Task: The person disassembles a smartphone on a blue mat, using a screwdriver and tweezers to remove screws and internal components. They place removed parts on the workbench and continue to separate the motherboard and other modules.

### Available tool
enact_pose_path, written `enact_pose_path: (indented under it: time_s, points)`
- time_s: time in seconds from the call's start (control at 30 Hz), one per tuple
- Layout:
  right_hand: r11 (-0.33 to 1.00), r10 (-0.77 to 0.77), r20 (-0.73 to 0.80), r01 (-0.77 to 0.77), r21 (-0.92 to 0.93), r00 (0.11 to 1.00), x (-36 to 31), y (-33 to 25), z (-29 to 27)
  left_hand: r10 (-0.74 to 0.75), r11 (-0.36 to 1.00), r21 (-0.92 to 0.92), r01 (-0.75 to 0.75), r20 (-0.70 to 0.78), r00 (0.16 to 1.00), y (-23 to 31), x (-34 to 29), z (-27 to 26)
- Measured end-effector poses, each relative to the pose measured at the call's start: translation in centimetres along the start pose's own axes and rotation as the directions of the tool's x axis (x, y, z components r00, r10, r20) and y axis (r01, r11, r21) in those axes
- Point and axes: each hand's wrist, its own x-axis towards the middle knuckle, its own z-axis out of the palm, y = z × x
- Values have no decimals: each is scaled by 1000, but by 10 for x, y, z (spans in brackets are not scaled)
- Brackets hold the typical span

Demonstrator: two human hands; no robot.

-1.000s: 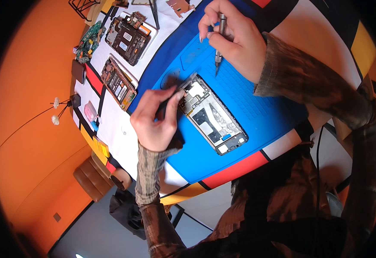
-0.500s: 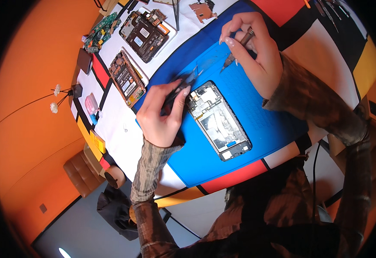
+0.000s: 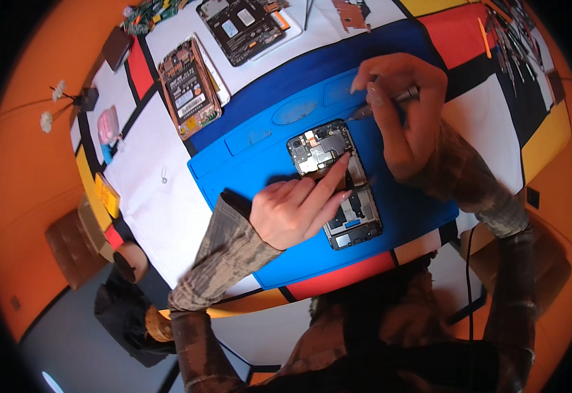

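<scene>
An opened smartphone [image 3: 358, 230] with its circuit board and inner frame bare lies on a blue work mat [image 3: 233, 171]. My left hand [image 3: 290, 208] reaches over it from the left, fingers stretched out, the index fingertip touching the phone just below the circuit board [image 3: 318, 154]. My right hand [image 3: 407, 111] is closed round a slim metal screwdriver [image 3: 409, 93]. Its tip points left, close to the phone's upper right corner; I cannot tell whether it touches. The palm side of my left hand is hidden.
Behind the mat lie a copper-coloured opened phone [image 3: 189, 92] and a larger dark opened phone [image 3: 243, 29]. Green circuit boards [image 3: 148, 18] are piled far left. Several hand tools [image 3: 515, 49] lie far right. A yellow packet [image 3: 107, 195] sits at the table's left edge.
My left hand has gone from holding a dark object beside the phone to resting on the phone, that object no longer visible. The screwdriver tip has come nearer the phone's top. The view has shifted.
</scene>
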Motion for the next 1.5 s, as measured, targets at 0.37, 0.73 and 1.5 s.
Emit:
enact_pose_path:
  time_s: [0.37, 0.73, 1.5]
  points:
    - [996, -83, 54, 84, -14, 995, 2, 2, 1, -99, 989, 112, 97, 7, 995, -3, -3, -2]
    - [989, -144, -14, 145, 16, 989, 2, 7, 4, -90, 991, 96, 91, -16, 996, -5, -6, 2]
    - [983, -153, 210, 170, -66, 966, 17, -5, 5, -79, 986, 147, 80, -15, 997, -3, -3, -3]
